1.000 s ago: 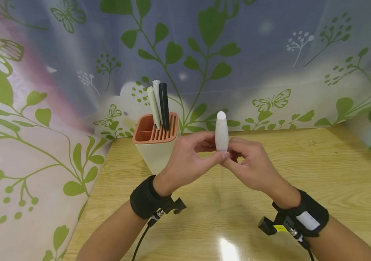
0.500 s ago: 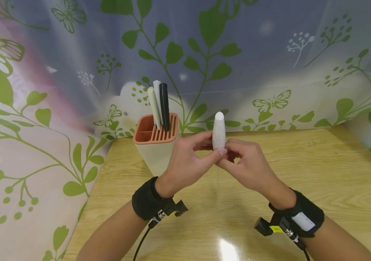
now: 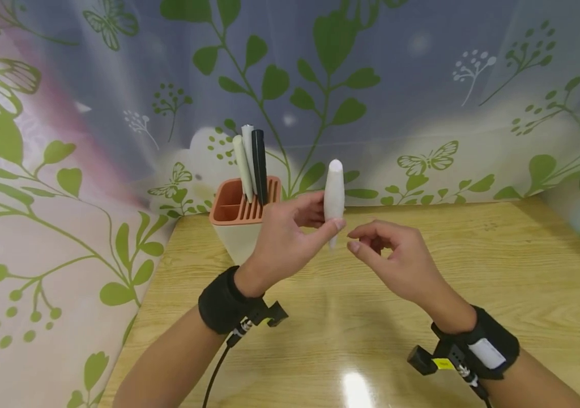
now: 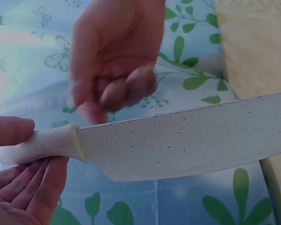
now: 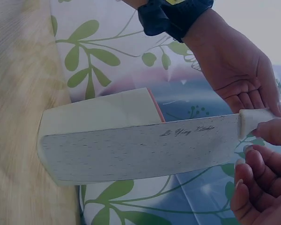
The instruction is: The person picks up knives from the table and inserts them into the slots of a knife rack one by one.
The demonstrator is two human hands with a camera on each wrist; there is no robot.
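Note:
My left hand pinches the pale grey-white handle of a kitchen knife between thumb and fingers. In the head view the handle points up and the blade is seen nearly edge-on below it. The left wrist view shows the blade broad and white with dark specks. Dark lettering runs along the blade near the handle in the right wrist view. My right hand is just right of the knife, apart from it in the head view, with fingers loosely bent and nothing in them.
A cream knife block with an orange top stands on the wooden table to the left. Its slots hold a black-handled knife and two pale-handled ones. A leaf-patterned curtain hangs behind and on the left.
The right hand has let go of the knife and drawn back to the right. The left hand has raised the knife slightly and shifted it left.

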